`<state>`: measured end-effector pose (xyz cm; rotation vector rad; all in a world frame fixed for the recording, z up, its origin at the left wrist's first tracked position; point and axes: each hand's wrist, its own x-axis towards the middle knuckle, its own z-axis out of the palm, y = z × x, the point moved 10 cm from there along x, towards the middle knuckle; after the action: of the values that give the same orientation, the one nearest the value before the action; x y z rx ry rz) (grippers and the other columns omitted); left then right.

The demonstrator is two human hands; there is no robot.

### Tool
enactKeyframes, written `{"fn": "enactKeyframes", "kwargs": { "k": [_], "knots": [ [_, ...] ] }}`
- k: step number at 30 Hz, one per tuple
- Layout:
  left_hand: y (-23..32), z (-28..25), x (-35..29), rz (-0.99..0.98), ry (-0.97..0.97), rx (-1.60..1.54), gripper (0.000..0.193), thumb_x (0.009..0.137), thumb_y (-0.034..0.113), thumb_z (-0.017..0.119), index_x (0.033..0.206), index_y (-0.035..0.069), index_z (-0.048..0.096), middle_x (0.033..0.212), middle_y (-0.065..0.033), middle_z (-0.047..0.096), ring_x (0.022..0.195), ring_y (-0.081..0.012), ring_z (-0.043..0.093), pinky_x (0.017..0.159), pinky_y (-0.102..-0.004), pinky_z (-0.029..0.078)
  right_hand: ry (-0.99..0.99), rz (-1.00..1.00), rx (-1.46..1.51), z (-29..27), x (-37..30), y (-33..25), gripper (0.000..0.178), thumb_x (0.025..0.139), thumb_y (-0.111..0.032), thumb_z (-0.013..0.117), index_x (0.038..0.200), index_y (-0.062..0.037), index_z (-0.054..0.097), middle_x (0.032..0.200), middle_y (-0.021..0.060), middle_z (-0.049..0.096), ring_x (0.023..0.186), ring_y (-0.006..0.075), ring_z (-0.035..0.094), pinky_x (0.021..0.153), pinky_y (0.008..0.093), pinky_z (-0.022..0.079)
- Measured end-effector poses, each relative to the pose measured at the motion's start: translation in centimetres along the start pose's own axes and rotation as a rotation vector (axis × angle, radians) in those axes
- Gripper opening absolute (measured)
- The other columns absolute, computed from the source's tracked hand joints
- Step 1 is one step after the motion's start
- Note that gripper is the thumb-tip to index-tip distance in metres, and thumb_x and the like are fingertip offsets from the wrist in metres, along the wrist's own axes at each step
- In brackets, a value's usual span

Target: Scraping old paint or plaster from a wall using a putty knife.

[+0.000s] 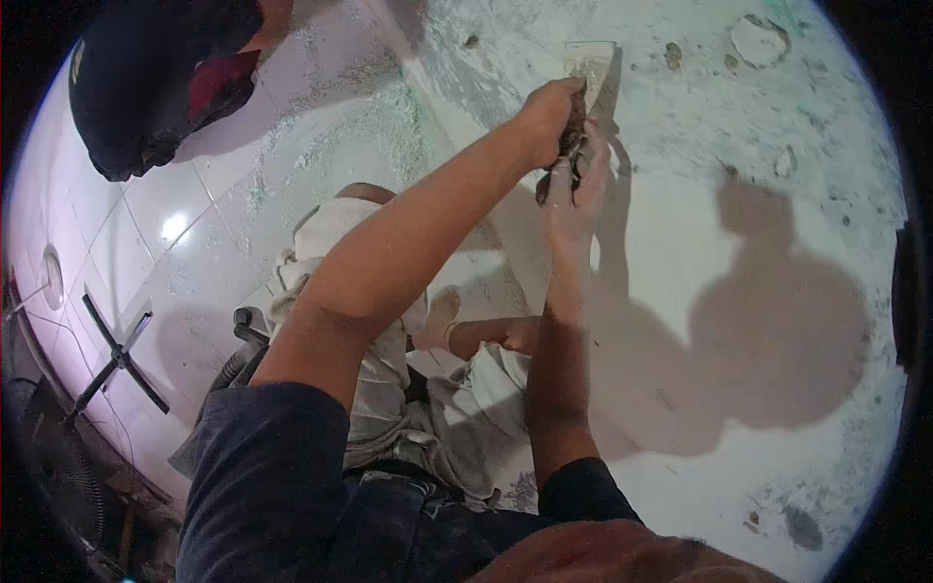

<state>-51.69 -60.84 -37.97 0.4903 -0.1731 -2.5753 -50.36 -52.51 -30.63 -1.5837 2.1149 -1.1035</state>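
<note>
Both my hands are closed round one scraper [595, 60], against a whitish, patchy wall [680, 155]. It has a wide pale blade at the far end and a dark, dirty handle. My left hand [550, 119] wraps the handle just below the blade. Lower down, my right hand [579, 185] grips the handle's near end, its fingers whitened with dust. The blade lies close to the wall surface; whether its edge touches I cannot tell. My fingers hide much of the handle.
At the upper left is another person in dark clothing [146, 87]. Pale dust [340, 126] covers the tiled floor [160, 209]. A black cross-shaped stand [119, 356] and a dark fan [68, 457] are at the left. Shadows [777, 321] fall on the wall.
</note>
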Motion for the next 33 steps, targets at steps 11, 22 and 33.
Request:
{"fn": "enactKeyframes", "kwargs": {
  "k": [11,22,33],
  "knots": [
    [0.3,0.1,0.4,-0.025,0.022,0.002,0.037,0.098,0.036,0.034,0.091,0.006,0.055,0.071,-0.0054,0.056,0.064,-0.0179,0.053,0.061,-0.0326,0.047,0.076,0.027,0.134,0.7,1.2,0.0,0.054,0.085,0.005,0.039,0.139,0.0011,0.031,0.143,0.0235,0.031,0.134,0.036,0.031,0.107,0.0424,0.029],
    [1.3,-0.4,-0.7,0.008,0.135,0.201,0.047,0.1,0.046,0.029,0.087,0.006,0.05,0.067,-0.0057,0.052,0.057,-0.0174,0.05,0.057,-0.0324,0.047,0.084,-0.142,-0.15,0.8,1.5,-2.2,0.051,0.086,0.0,0.041,0.137,0.0037,0.037,0.14,0.027,0.037,0.135,0.0389,0.031,0.11,0.0443,0.025],
    [2.6,-0.9,0.4,0.066,0.122,0.359,0.053,0.099,0.051,0.028,0.098,0.005,0.052,0.066,-0.0042,0.048,0.058,-0.0143,0.048,0.059,-0.0309,0.045,0.098,-0.111,-0.177,1.7,2.2,-2.4,0.052,0.087,0.003,0.04,0.138,0.0069,0.034,0.14,0.0281,0.037,0.127,0.0423,0.04,0.103,0.045,0.034]
  ]
}}
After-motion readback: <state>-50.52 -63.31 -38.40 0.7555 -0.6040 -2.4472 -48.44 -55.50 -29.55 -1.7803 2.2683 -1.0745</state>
